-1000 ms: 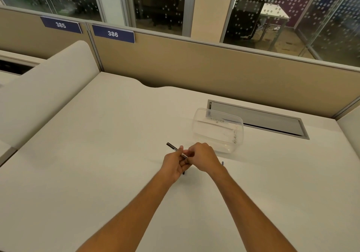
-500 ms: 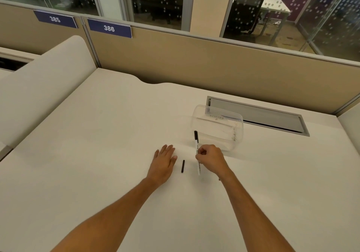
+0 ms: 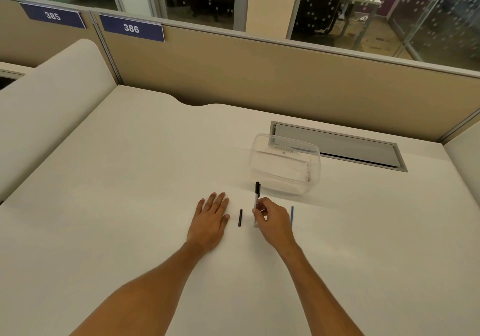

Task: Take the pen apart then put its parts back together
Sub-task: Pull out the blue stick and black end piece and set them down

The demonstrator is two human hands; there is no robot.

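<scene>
**Pen in pieces: barrel in the right hand, two parts on the desk**

Head view. Just below the middle of the frame, the right hand (image 3: pixel 274 221) pinches the pen barrel (image 3: pixel 257 198) between thumb and fingertips, its black capped end pointing up the frame toward the clear plastic container (image 3: pixel 285 164) just beyond it. The lower end of the barrel is hidden behind the fingers, so I cannot tell whether it touches the desk (image 3: pixel 130 179). The left hand (image 3: pixel 211 218) lies flat and spread on the desk, palm down, holding nothing. Between the two hands lies a short black pen piece (image 3: pixel 240 217); just right of the right hand lies a thin blue refill (image 3: pixel 292 216).

The pen looks taken apart, so reassembly seems to be the step in hand. To do it well, keep the barrel steady in the pinch with its open end turned toward the free hand, pick up the refill by its middle so it does not roll, feed it in straight, then seat the short black piece last without forcing it.

Readable writing: blue plates on the partition at upper left say "385" (image 3: pixel 53 16) and "386" (image 3: pixel 131 28). Faint marks on the container and print on the barrel are too small to read.
</scene>
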